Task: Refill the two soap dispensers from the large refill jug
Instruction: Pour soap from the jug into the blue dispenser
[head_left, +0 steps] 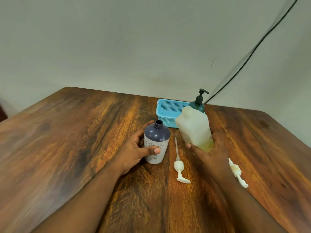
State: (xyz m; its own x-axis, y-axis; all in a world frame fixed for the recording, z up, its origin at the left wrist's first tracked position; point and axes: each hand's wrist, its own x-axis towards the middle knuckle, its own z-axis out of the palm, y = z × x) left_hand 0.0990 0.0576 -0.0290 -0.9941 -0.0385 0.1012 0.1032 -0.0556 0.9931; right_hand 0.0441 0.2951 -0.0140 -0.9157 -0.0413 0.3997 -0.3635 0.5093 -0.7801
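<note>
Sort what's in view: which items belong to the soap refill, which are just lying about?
Job:
- refill jug, gripped by right hand
- purple dispenser bottle, open neck, held by left hand
- teal pump dispenser
- white pump head
- second white pump head

Lying about:
- blue basket
- black cable

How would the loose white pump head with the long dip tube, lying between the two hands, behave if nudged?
The white pump head with its thin dip tube looks like light plastic, so it would probably skid easily on the smooth wooden table. The slim tube likely flexes. Its round collar might roll, though the sideways spout should stop a full turn.
</note>
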